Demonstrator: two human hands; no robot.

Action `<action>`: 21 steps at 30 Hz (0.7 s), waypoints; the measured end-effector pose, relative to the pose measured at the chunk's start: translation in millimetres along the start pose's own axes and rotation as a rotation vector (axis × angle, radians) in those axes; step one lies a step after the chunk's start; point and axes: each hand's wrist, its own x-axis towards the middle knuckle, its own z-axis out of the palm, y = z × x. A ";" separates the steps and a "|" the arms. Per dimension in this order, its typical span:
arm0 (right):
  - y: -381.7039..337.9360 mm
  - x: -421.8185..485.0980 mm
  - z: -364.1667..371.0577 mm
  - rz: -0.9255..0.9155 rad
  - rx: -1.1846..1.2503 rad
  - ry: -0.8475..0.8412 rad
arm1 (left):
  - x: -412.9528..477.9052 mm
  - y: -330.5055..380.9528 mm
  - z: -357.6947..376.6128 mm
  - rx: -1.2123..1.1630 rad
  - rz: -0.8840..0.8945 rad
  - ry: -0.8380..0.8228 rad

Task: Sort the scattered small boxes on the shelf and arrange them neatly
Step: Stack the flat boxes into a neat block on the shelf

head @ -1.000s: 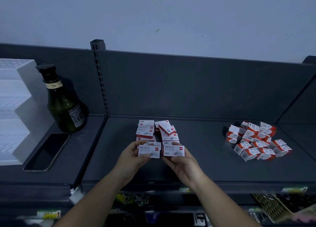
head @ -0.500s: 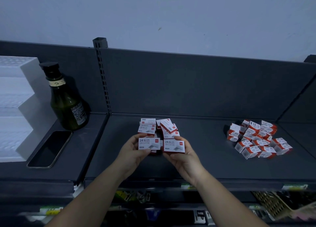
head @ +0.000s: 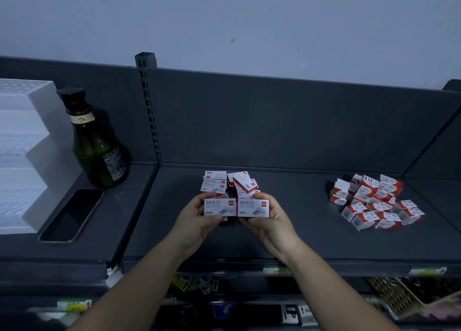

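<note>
The left hand point(head: 197, 218) pinched the left staple box point(head: 220, 207) by its edges, label up, in front of the half-sorted stack point(head: 224, 183) on the shelf point(head: 311, 233). Touching it side by side, the right staple box point(head: 253, 208) sat pinched in the right hand point(head: 273, 218). Setting both down well probably meant keeping edges flush and labels aligned. The scattered heap point(head: 374, 201) lay well apart, rightward.

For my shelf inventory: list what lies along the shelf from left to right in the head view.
white stepped block → dark bottle → left hand holding a 24/6 box → right hand holding a second 24/6 box → heap of red-and-white boxes. The phone overlaps block and bottle, so it is left out.
</note>
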 end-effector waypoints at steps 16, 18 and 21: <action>-4.4 -10.5 -11.9 -0.085 -0.053 -0.018 | -5.7 -8.1 13.7 0.055 -0.002 -0.053; -6.5 -9.8 -13.5 -0.106 -0.105 -0.012 | -7.2 -8.7 15.0 0.079 -0.003 -0.051; -6.5 -8.6 -15.7 -0.109 -0.171 -0.018 | -6.0 -10.3 17.0 0.083 0.010 -0.039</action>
